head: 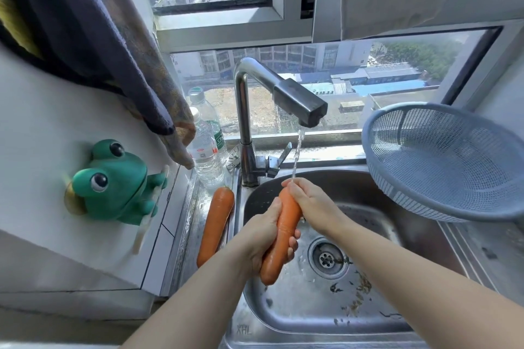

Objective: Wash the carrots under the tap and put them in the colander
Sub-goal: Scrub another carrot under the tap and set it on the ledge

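Over the steel sink (377, 317), my left hand (269, 238) grips the lower half of an orange carrot (283, 231), fingers curled round it. My right hand (310, 204) wraps the carrot's upper end, right under a thin stream of water falling from the tap (300, 102). A second carrot (215, 224) lies on the sink's left ledge, untouched. The blue-grey plastic colander (448, 161) stands tilted on the right side of the sink and has nothing in it.
Two clear plastic bottles (205, 153) stand behind the second carrot by the window. A green frog holder (113, 181) sticks to the white wall at left. Dark cloths (113, 45) hang above it. The drain (329, 258) has bits of debris beside it.
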Tool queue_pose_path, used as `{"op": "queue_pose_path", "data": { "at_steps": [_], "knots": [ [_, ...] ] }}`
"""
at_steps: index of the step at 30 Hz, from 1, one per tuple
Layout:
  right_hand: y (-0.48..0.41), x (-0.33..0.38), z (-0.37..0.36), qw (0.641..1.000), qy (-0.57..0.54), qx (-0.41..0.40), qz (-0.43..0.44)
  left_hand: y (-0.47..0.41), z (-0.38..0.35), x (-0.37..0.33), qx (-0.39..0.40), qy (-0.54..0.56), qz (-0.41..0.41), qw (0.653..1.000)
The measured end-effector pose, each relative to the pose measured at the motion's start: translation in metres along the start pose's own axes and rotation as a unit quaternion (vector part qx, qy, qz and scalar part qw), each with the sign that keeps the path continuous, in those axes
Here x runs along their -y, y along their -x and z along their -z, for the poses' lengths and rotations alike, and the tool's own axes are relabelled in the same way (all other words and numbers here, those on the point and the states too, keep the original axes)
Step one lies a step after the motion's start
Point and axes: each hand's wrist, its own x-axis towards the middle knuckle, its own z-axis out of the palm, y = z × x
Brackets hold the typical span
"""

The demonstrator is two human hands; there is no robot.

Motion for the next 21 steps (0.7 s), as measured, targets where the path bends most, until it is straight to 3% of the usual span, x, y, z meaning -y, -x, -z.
{"op": "queue_pose_path", "data": {
  "at_steps": [4,6,10,16,21],
  "knots": [
    [0.002,-0.005,0.004,0.986,-0.125,0.1,-0.056,0.0,0.009,0.0,0.013,0.029,0.017,0.999],
    [0.001,-0.005,0.006,0.983,-0.14,0.097,-0.062,0.0,0.007,0.0,0.008,0.026,0.013,1.0],
    [-0.001,-0.007,-0.001,0.991,-0.112,0.018,-0.071,-0.003,0.002,0.0,0.007,0.023,0.02,1.0],
    [0.005,-0.015,0.007,0.969,-0.197,0.112,-0.102,-0.003,0.012,0.004,0.042,0.039,0.034,0.998],
    [-0.003,-0.017,-0.002,0.987,-0.13,-0.029,-0.089,-0.003,-0.002,0.013,-0.016,-0.136,-0.111,0.984]
  ]
}}
